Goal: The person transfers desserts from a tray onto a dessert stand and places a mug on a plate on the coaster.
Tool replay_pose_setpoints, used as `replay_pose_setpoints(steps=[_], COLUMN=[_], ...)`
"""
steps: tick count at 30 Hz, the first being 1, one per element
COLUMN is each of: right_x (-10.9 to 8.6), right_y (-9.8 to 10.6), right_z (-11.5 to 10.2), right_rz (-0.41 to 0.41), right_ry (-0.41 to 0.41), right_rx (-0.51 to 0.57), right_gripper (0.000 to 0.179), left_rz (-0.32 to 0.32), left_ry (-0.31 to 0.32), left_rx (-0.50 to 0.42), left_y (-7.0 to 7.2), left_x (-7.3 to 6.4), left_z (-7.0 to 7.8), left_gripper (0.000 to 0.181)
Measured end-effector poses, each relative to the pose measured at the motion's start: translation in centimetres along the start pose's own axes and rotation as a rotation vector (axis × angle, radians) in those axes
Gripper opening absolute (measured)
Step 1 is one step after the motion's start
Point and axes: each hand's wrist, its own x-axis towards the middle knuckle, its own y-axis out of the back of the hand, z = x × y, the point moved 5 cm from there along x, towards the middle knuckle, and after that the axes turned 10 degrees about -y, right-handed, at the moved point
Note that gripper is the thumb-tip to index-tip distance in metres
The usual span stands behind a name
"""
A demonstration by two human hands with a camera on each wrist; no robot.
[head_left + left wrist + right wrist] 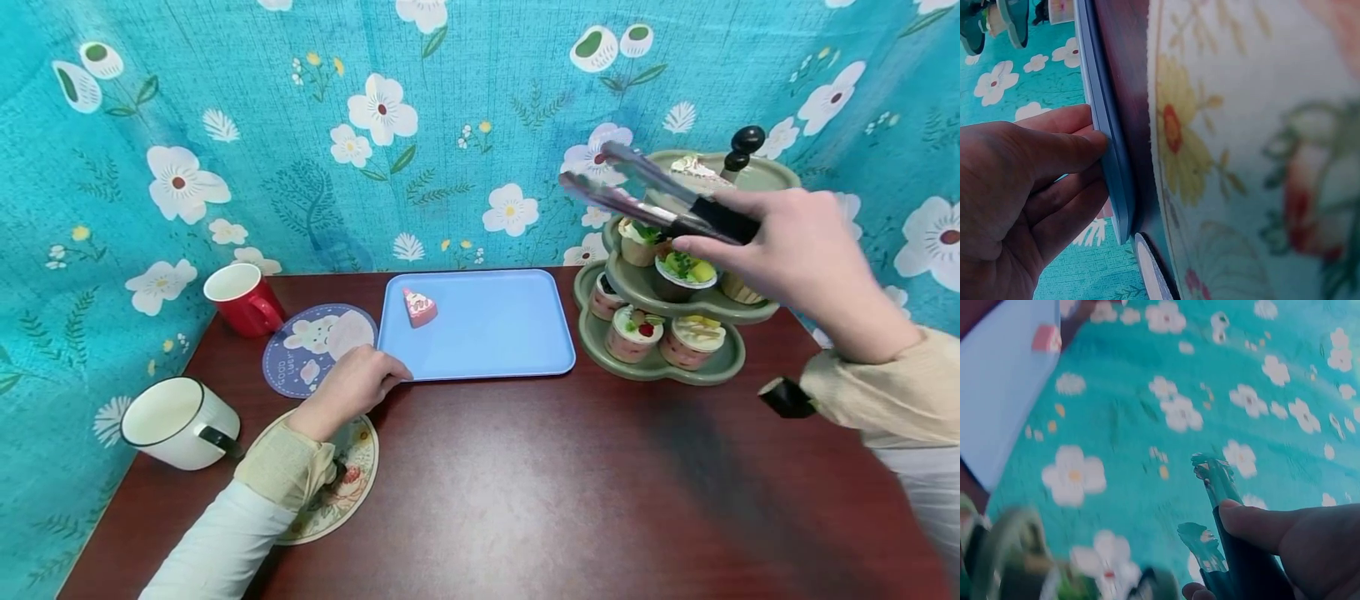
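Note:
My left hand (356, 385) pinches the near left edge of a blue tray (491, 333). In the left wrist view the thumb presses one side of the tray rim (1115, 169), with fingers on the other. A small pink cake slice (420, 309) lies on the tray's left part. Up at the right, my right hand (802, 250) grips metal tongs by their black handles (722, 218). The tongs' tips are spread apart and point left, with nothing between them. Behind and below them stands a green tiered stand (757, 312) bearing cupcakes (686, 271) and other cakes.
To the left stand a red mug (243, 300) and a white mug (180, 421) with a black handle. A purple rabbit mat (300, 354) lies beside the tray. Under my left forearm is a round floral mat (352, 492). A turquoise flowered cloth (465, 125) hangs behind the table.

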Motion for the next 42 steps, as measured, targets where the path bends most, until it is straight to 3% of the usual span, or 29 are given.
replay_pose_setpoints(steps=[4,13,21,29,42], right_x=[-0.6,-1.1,-1.3,-2.1,-2.7], right_y=[-2.6,-10.4,-16.2,-20.0,-23.6], right_z=[-2.5,-6.6,-9.7,-12.7,-16.7], right_rz=[-0.04,-0.246,-0.303,-0.32,-0.383], right_ry=[0.073,0.066,0.141,0.146,0.081], right_rx=[0.07,0.16,0.189,0.197,0.071], right_gripper=[0.063,0.068,0.049,0.042,0.047], left_rz=[-0.005,-0.011,-0.015,0.007,0.004], left_ry=[0.004,-0.008,-0.007,-0.025,-0.01], left_rx=[0.001,0.007,0.007,0.006,0.011], left_y=[0.0,-0.2,-0.2,0.0,0.0], left_x=[0.1,0.4,0.5,0.3,0.2], left_z=[0.0,0.0,-0.1,-0.1,-0.1], left_gripper=[0.014,0.015,0.016,0.016,0.015])
